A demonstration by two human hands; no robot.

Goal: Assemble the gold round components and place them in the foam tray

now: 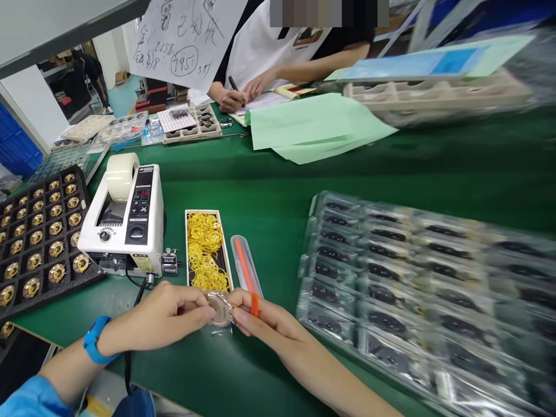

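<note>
Between my two hands is a round, silver-rimmed watch case (220,310), with a bit of clear film below it. My left hand (174,315), with a blue band on the wrist, pinches the left side of its rim between thumb and fingers. On the opposite side, my right hand (264,324) grips the rim with thumb and fingertips. A short orange piece (254,304) sits across a right finger; whether it is a band or a tool part I cannot tell. Just beyond the hands lies a white box (187,249) of yellow rings (203,246).
A white tape dispenser (152,231) stands left, beside a black foam tray (26,231) of gold watch movements. A clear tray (356,336) with dark parts fills the right. Green sheets (313,127) lie ahead. Across the table a person (256,81) writes.
</note>
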